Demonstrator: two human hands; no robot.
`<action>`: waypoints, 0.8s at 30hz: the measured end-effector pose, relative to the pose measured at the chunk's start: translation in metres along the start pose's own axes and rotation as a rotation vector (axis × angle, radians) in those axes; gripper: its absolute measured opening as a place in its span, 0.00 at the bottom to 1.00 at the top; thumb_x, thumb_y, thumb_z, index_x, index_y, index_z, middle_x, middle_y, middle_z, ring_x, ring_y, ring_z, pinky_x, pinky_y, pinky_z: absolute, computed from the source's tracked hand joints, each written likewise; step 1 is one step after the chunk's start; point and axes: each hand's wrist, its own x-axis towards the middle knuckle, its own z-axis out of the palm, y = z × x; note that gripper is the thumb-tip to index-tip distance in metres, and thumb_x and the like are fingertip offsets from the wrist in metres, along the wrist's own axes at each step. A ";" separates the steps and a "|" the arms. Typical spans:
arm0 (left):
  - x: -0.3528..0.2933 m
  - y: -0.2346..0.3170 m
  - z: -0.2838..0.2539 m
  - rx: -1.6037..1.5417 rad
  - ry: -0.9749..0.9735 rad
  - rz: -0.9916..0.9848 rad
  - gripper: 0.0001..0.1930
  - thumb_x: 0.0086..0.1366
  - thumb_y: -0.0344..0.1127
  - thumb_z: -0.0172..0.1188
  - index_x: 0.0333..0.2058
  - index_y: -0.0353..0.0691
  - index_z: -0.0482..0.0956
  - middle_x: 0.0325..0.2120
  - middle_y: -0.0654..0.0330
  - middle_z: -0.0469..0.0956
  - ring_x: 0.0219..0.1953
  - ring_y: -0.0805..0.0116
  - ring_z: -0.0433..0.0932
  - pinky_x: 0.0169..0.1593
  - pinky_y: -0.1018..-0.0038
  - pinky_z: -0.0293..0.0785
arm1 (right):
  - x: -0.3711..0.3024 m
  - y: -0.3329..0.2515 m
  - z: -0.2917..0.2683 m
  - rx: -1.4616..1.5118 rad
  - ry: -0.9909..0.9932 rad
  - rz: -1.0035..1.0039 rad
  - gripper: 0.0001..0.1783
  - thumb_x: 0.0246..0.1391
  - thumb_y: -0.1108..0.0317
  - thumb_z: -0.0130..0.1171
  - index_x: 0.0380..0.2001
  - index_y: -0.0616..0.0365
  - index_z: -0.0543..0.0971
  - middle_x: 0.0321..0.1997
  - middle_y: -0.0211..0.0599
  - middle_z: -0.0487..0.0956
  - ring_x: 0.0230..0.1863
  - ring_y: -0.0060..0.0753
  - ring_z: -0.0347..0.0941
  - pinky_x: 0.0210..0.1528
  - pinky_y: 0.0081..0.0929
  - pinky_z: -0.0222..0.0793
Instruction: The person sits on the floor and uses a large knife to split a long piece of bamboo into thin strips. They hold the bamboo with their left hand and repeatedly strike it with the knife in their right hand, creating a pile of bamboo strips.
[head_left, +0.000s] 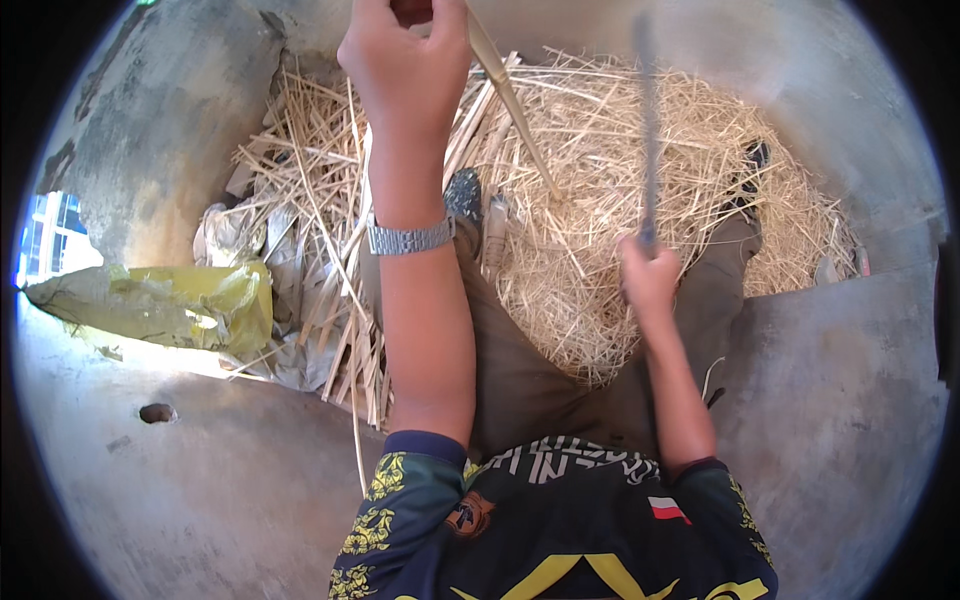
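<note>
My left hand (405, 55) is raised near the top of the view and grips a thin pale bamboo stick (510, 100) that slants down to the right toward the shavings. A metal watch (408, 238) sits on that wrist. My right hand (648, 278) is closed around the handle of a long knife (648, 120), whose blurred blade points straight up. Both hands hang over a big heap of pale straw-like shavings (620, 170) lying between my legs.
Cut bamboo strips (330, 220) lie piled at the left beside a yellow plastic bag (170, 305) and grey sacking. My brown trousers (520, 360) and shoes sit amid the shavings. Bare concrete floor (200, 490) surrounds everything, with a small hole at the lower left.
</note>
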 end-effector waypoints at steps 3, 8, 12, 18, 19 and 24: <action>-0.001 0.006 0.000 -0.021 -0.008 0.010 0.09 0.64 0.29 0.64 0.39 0.30 0.79 0.27 0.57 0.81 0.28 0.72 0.80 0.34 0.75 0.77 | -0.014 -0.061 -0.008 0.408 -0.054 -0.136 0.13 0.60 0.72 0.61 0.21 0.53 0.71 0.15 0.23 0.70 0.15 0.17 0.64 0.20 0.20 0.59; -0.004 0.010 0.008 -0.033 -0.011 0.043 0.08 0.64 0.28 0.64 0.40 0.31 0.79 0.28 0.55 0.82 0.29 0.68 0.83 0.33 0.73 0.79 | -0.007 0.010 0.035 0.535 -0.064 -0.384 0.15 0.63 0.75 0.56 0.21 0.53 0.69 0.15 0.23 0.68 0.16 0.16 0.64 0.20 0.21 0.59; -0.006 0.017 0.013 0.012 -0.021 0.183 0.07 0.62 0.26 0.65 0.38 0.31 0.79 0.28 0.54 0.83 0.30 0.67 0.84 0.34 0.73 0.81 | -0.008 0.120 0.044 -0.386 -0.162 0.122 0.13 0.57 0.66 0.60 0.21 0.61 0.75 0.19 0.33 0.76 0.19 0.28 0.71 0.26 0.34 0.67; -0.005 0.018 0.007 -0.024 -0.004 0.048 0.06 0.62 0.26 0.64 0.37 0.31 0.78 0.27 0.55 0.83 0.29 0.67 0.83 0.33 0.73 0.80 | 0.004 0.103 0.019 -0.264 -0.219 0.381 0.11 0.49 0.67 0.64 0.20 0.60 0.75 0.17 0.33 0.75 0.16 0.29 0.71 0.21 0.33 0.64; -0.003 0.016 0.008 -0.052 0.002 0.042 0.06 0.63 0.27 0.64 0.37 0.31 0.78 0.27 0.55 0.83 0.29 0.67 0.83 0.33 0.73 0.80 | 0.004 0.089 0.014 -0.157 -0.222 0.405 0.11 0.50 0.68 0.64 0.19 0.58 0.75 0.16 0.32 0.74 0.14 0.28 0.69 0.17 0.32 0.62; -0.002 -0.002 0.006 -0.067 0.038 0.094 0.06 0.63 0.27 0.63 0.37 0.31 0.78 0.28 0.54 0.82 0.29 0.67 0.83 0.33 0.74 0.80 | -0.005 -0.014 0.009 0.001 -0.048 -0.093 0.11 0.57 0.67 0.63 0.24 0.58 0.75 0.15 0.26 0.72 0.15 0.17 0.64 0.19 0.21 0.57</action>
